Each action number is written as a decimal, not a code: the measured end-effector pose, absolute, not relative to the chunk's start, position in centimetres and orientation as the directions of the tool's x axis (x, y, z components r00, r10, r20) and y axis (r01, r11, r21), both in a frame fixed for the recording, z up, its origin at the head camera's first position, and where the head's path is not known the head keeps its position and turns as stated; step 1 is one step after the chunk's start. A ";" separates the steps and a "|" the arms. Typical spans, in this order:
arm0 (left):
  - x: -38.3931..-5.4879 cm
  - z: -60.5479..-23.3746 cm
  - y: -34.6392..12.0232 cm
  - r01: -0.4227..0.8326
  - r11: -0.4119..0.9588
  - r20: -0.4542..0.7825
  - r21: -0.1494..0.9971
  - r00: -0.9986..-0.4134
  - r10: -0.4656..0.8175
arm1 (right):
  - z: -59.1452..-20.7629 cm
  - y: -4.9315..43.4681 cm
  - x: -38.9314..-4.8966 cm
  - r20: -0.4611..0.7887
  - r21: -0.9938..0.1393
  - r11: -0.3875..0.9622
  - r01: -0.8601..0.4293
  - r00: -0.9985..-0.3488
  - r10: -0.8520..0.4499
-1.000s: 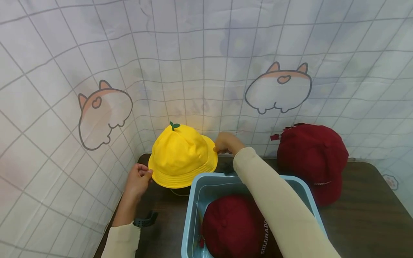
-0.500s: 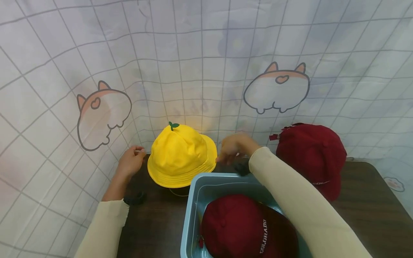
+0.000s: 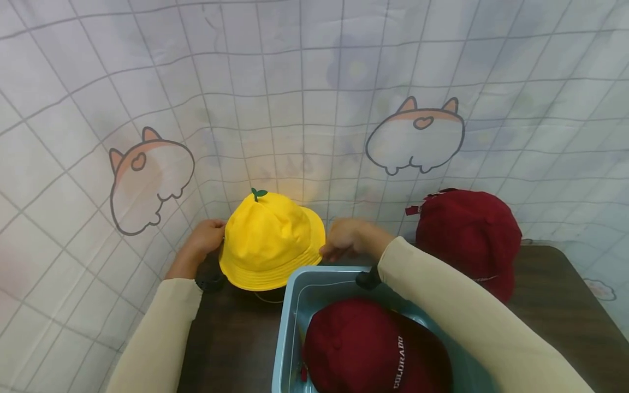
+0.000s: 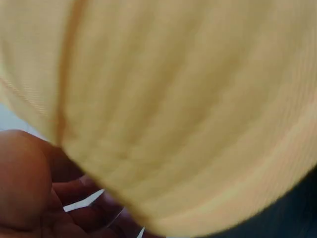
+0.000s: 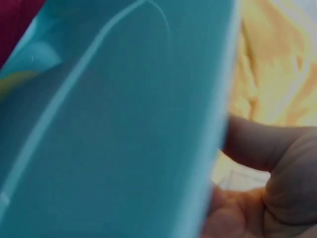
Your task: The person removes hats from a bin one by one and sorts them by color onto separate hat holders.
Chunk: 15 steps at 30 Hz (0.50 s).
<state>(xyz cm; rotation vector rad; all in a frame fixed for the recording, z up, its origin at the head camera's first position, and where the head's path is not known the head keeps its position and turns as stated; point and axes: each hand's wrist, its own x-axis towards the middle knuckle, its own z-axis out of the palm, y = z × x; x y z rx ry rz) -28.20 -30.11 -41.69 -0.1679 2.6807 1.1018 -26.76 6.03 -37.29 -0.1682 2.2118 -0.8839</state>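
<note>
A yellow bucket hat [image 3: 270,243] with a small green leaf on top stands at the back left of the dark table. My left hand [image 3: 216,236] grips the hat's left side, and my right hand [image 3: 330,250] pinches the brim on the right. The right wrist view shows my right hand [image 5: 267,188] beside the yellow hat [image 5: 267,74], just past the blue bin's wall [image 5: 124,124]. A beige sleeve [image 4: 173,99] fills most of the left wrist view, and my left hand [image 4: 25,198] shows only in the lower left corner.
A light blue plastic bin [image 3: 294,305] stands in front of the hat and holds a dark red cap [image 3: 363,349] with white lettering. A second dark red cap [image 3: 467,234] stands at the back right. A grid-patterned cloth [image 3: 314,109] hangs behind and to the left.
Both hands let go of the yellow hat's brim half a second ago and have come back onto its sides. The hat has settled slightly lower and to the left.
</note>
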 end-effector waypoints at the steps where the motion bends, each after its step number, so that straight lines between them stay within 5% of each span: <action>1: -28.3 -41.9 -30.1 -0.195 0.714 -0.255 0.673 -0.967 -0.025 | -37.4 5.8 -26.6 -0.585 -0.642 0.752 0.152 -0.731 -0.352; 15: -28.8 -44.1 -30.0 -0.264 0.631 -0.252 0.730 -0.961 -0.110 | -39.4 3.9 -25.4 -0.437 -0.580 0.813 0.056 -0.863 -0.252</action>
